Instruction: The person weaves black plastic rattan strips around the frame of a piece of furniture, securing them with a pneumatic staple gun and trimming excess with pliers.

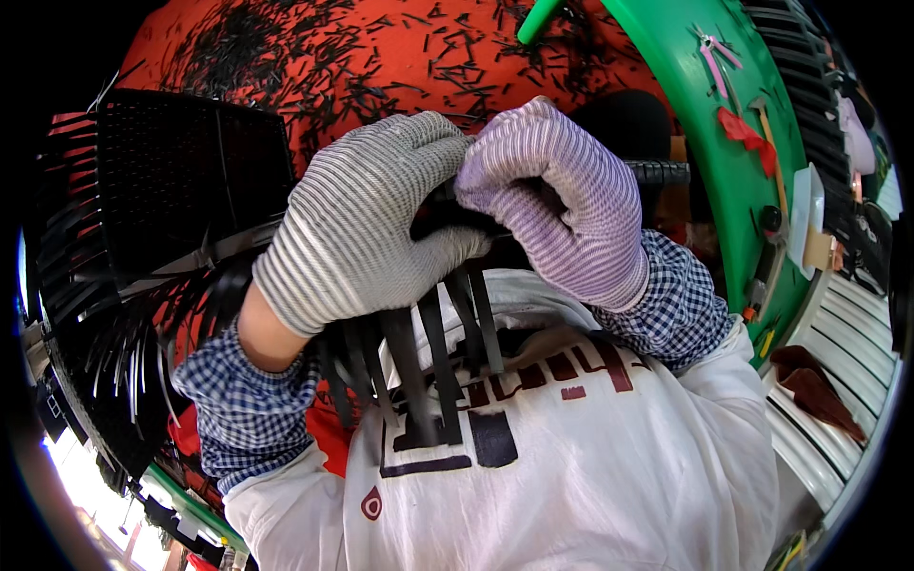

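Note:
My left hand (367,224), in a grey-and-white striped glove, is closed on black plastic strips in front of my chest. Loose ends of these strips (433,357) hang below it over my white shirt. My right hand (562,195), in a purple-and-white striped glove, is curled with its fingertips pressed together against the left fingers. What the right fingertips pinch is hidden. Dark material shows in the gap between the hands. A black ribbed band (662,172) sticks out to the right, behind the right hand.
At left stands a large black woven panel (181,181) with long loose strips fringing it. Short black offcuts litter the red floor covering (381,48). A green table (705,114) curves along the right, bearing pink-handled pliers (714,65), a red cloth (745,140) and a hammer (771,171).

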Available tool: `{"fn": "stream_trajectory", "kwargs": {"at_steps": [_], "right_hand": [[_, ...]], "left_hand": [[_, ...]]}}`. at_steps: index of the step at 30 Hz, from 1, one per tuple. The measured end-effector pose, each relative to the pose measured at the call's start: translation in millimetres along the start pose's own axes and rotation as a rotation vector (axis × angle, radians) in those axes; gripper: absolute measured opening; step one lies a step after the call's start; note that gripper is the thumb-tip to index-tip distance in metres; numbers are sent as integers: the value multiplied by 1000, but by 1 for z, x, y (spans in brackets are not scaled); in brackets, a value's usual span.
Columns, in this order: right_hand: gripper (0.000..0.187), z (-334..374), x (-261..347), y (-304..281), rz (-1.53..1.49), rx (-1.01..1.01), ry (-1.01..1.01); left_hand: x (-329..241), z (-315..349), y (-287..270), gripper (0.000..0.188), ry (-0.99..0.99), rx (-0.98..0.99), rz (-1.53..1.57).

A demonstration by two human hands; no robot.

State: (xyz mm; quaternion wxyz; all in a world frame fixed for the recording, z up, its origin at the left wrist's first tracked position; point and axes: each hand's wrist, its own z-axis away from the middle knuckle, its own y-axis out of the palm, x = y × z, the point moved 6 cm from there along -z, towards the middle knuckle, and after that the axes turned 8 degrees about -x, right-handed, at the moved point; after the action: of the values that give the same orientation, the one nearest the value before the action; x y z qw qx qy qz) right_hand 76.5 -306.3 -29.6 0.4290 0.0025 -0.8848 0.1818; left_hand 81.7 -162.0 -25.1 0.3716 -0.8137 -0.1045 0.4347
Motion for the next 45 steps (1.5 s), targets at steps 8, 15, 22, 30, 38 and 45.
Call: {"fn": "stream_trajectory", "kwargs": {"at_steps": [8,15,22,30,38,45], "right_hand": [[44,8,-4,-33,679,20,-145],[41,13,-13,-20,820,64,-170],[36,6,-16,-4,791,89,-183],[33,-1,-17,4,732,165,-309],[32,-6,-19,5,687,195,-269],[28,-11,-21,-7,555,175,-22]], "left_hand": [[6,1,-4,32,-135,-104,-108],[20,7,-11,18,-256,-247,193],[20,6,-10,16,-240,-274,100],[18,7,-12,14,-178,-323,86],[26,4,-10,14,-229,-314,89],[27,1,-10,13,-288,-348,174]]}}
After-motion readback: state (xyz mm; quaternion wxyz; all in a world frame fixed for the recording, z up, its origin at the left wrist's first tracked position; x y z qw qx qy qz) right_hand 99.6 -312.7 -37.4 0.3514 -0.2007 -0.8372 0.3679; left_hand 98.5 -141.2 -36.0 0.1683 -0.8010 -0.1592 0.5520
